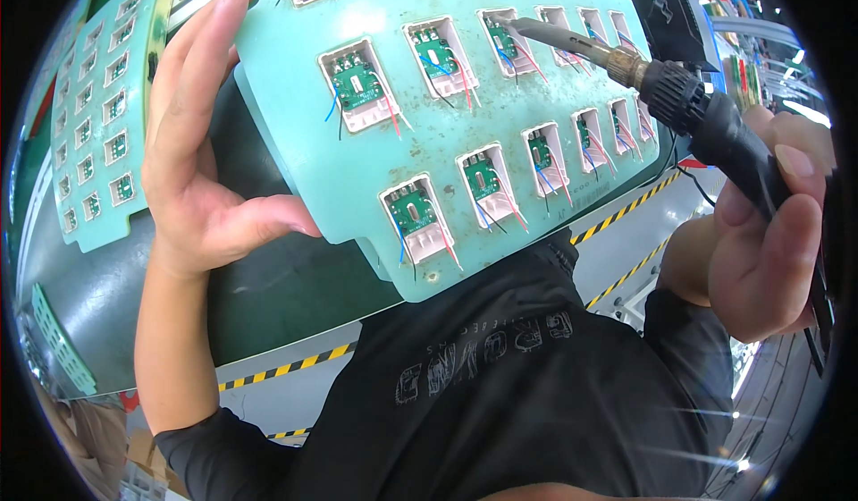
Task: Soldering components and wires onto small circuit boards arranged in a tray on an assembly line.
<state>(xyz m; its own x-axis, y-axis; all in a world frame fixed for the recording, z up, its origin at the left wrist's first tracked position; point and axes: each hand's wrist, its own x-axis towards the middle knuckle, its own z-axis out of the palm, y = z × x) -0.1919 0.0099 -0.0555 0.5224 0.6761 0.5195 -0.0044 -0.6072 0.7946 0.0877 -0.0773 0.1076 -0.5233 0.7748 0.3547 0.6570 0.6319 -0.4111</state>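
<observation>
A light green tray (pixel 375 175) is tilted up before me, with rows of cut-outs. White plastic housings sit in them, each with a green circuit board (pixel 358 85) and loose blue, black, red and white wires. My left hand (pixel 201 143) spans the tray's left edge, its thumb and fingertips against it. A soldering iron (pixel 679 94) with a black handle is in my right hand (pixel 773 224), fingers wrapped round the grip. The iron's tip is at the upper end of a circuit board (pixel 505 41) in the upper of the two near rows; exact contact is hard to tell.
A second green tray (pixel 105 108) with similar boards lies at the left on the dark green work surface (pixel 295 286). Farther down that side is a small perforated green strip (pixel 63 338). A black box-shaped device (pixel 675 18) stands beyond the iron. Yellow-black tape (pixel 290 371) marks an edge.
</observation>
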